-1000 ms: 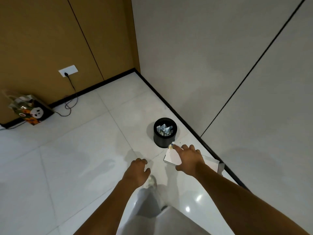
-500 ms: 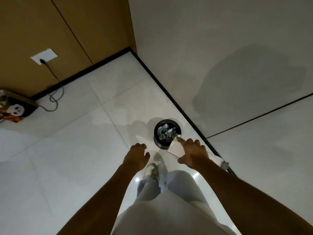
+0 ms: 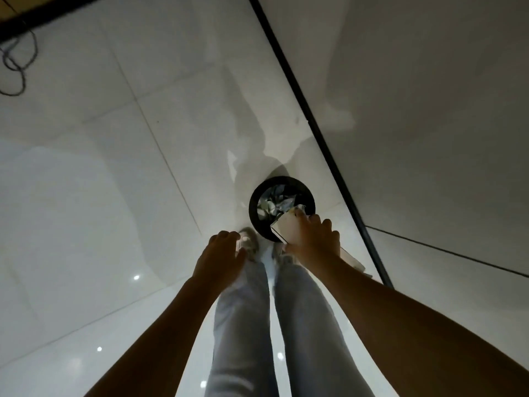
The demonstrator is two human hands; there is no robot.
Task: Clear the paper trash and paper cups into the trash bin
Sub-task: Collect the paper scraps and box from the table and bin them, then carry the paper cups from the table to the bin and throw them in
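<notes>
Now you are holding a white paper sheet [image 3: 286, 229] in your right hand [image 3: 313, 239], fingers curled over it, its far corner tipping over the near rim of the black trash bin [image 3: 253, 207] at frame centre; your left hand [image 3: 220, 256] is hanging loose and empty, lower left of the bin.

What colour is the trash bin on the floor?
Black, seen in the head view: the trash bin has a dark round rim.

Bare forearms [image 3: 400, 319] without sleeves, pale light-wash trousers [image 3: 243, 325] (loose-fitting), light-coloured shoes [image 3: 250, 245]
</notes>
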